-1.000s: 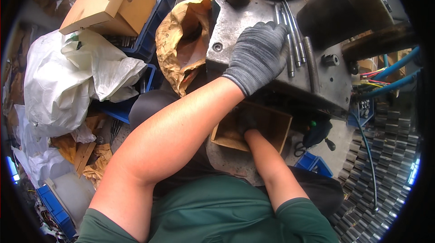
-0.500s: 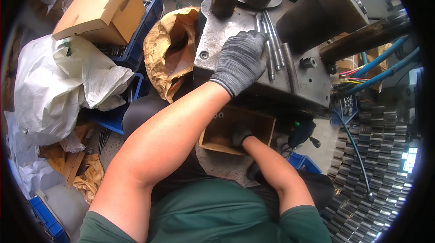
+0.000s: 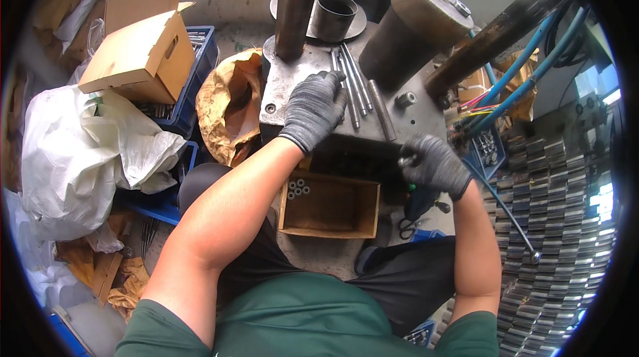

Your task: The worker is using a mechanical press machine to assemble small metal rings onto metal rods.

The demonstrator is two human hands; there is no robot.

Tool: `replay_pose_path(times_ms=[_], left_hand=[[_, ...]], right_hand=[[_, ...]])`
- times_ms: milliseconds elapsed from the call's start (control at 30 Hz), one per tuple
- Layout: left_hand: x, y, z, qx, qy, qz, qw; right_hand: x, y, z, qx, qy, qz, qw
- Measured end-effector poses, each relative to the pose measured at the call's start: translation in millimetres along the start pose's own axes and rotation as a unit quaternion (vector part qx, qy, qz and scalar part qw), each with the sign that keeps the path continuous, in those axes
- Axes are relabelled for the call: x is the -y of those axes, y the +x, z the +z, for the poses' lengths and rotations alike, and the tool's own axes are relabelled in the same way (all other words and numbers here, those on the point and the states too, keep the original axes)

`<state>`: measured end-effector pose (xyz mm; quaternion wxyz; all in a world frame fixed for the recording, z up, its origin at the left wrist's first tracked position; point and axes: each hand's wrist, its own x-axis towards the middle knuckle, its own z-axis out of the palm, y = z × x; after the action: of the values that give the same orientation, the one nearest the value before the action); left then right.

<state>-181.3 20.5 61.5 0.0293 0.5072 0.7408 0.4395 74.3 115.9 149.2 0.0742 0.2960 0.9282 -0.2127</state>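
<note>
My left hand (image 3: 313,109), in a grey knit glove, lies flat on a grey steel machine plate (image 3: 283,84), its fingertips against several long metal rods (image 3: 353,87). My right hand (image 3: 434,165), also gloved, hovers at the plate's front right edge, its fingers pinched on a small shiny metal part (image 3: 404,160). Below and between my hands sits an open brown box (image 3: 363,207) with several small metal rings (image 3: 297,188) in its left corner.
On the plate stand a dark post (image 3: 294,4), a steel sleeve (image 3: 331,16) and a large cylinder (image 3: 416,21). A brown paper sack (image 3: 229,107), cardboard box (image 3: 140,51), blue crate (image 3: 203,51) and white bags (image 3: 80,151) crowd the left. Stacked metal parts (image 3: 552,224) fill the right.
My right hand has come up out of the brown box and moved right to the plate's edge, now pinching a small part. My left hand has stayed on the plate.
</note>
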Motion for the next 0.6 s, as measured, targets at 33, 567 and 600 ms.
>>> replay_pose_path(times_ms=[33,567,600], left_hand=[[-2,-1,-1,-0.007,-0.003,0.005,1.0],[5,-2,5,-0.019,-0.022,0.015,0.999],[5,-2,5,-0.02,-0.024,0.016,0.999]], right_hand=[[-9,5,-10,-0.058,-0.021,-0.016,0.998],[-73,74,2,-0.245,-0.018,0.042,0.968],[-78,76,3,-0.248,-0.018,0.043,0.968]])
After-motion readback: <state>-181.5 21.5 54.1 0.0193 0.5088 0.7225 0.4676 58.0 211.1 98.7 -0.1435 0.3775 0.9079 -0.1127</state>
